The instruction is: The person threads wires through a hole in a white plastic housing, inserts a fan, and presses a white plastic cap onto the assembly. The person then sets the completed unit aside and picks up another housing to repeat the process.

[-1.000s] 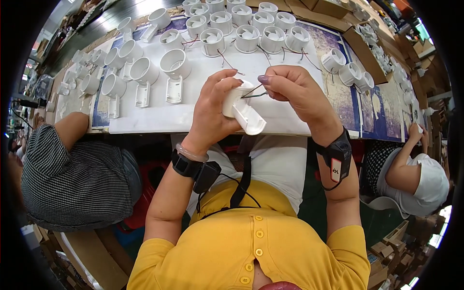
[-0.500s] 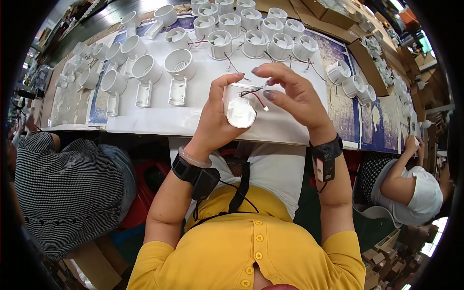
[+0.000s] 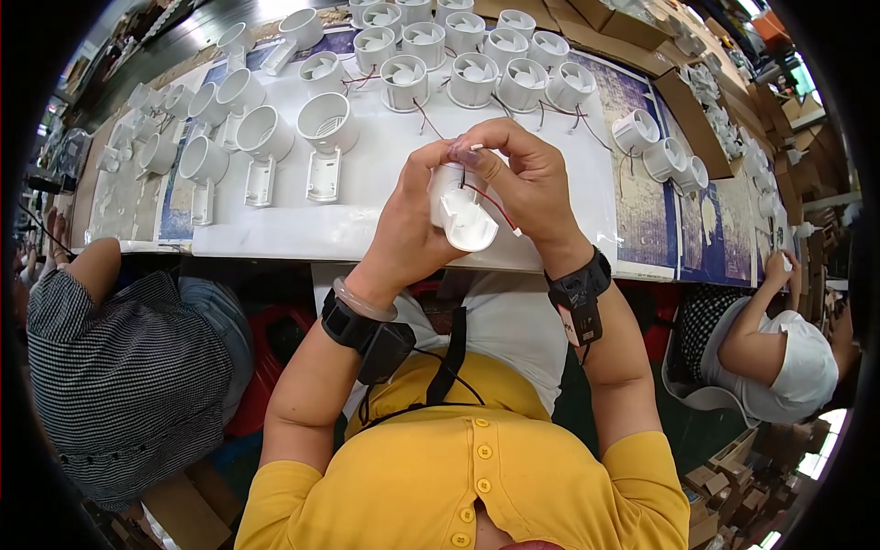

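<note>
Compared with half a second earlier, we see the right hand [image 3: 541, 188] moved inward, from spread fingers beside the wires to contact with the left fingertips. We find the white housing [image 3: 469, 229] held above the middle of the near edge of the tabletop [image 3: 591, 197], its trough-shaped arm tilted toward the body. Our left hand [image 3: 401, 218] is wrapped around the housing's side; our right thumb and forefinger are pinched together on a dark wire [image 3: 463, 180], largely hidden by them. We note a red wire [image 3: 492, 196] hanging free over the housing, ending in a small white plug [image 3: 517, 232]. Toward the far edge we observe fan units [image 3: 404, 82] standing in rows; toward the left edge, cups with brackets [image 3: 327, 128]; near the far right corner, an open carton [image 3: 697, 122].
</note>
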### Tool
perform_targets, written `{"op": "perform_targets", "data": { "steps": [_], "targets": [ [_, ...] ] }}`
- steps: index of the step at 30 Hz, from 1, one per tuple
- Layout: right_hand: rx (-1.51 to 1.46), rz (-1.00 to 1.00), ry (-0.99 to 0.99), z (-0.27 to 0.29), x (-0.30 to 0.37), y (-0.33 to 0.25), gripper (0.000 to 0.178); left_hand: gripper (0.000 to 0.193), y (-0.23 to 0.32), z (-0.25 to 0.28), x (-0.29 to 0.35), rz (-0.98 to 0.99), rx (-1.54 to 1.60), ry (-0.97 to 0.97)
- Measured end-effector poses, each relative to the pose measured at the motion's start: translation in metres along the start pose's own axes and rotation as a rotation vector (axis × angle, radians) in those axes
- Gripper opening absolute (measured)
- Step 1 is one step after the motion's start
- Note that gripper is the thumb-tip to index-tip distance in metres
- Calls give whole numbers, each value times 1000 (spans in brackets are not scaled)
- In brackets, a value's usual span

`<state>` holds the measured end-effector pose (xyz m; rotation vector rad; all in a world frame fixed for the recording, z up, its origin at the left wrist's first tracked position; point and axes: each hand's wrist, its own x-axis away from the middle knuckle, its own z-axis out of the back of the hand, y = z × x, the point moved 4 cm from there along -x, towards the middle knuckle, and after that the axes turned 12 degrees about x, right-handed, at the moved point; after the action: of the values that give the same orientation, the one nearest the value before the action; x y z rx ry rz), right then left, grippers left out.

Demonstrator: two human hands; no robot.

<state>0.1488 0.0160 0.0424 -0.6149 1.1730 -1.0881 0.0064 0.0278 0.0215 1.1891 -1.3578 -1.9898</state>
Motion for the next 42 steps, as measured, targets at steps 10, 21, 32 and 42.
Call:
{"op": "perform_targets", "data": {
  "steps": [10,21,32,42],
  "targets": [
    [-193,-170,-28,0,-8,-2,20,84,-9,0,-1,82,193,17],
    [-414,-356,-87,-8,-4,13,29,109,-7,-19,-12,-8,229,42],
    [-465,-416,-127,-11,-7,22,18,119,-9,-21,-12,129,226,50],
    [-453,-344,-138,-13,-7,24,16,118,-7,-15,-12,49,152,-4]
  ]
}}
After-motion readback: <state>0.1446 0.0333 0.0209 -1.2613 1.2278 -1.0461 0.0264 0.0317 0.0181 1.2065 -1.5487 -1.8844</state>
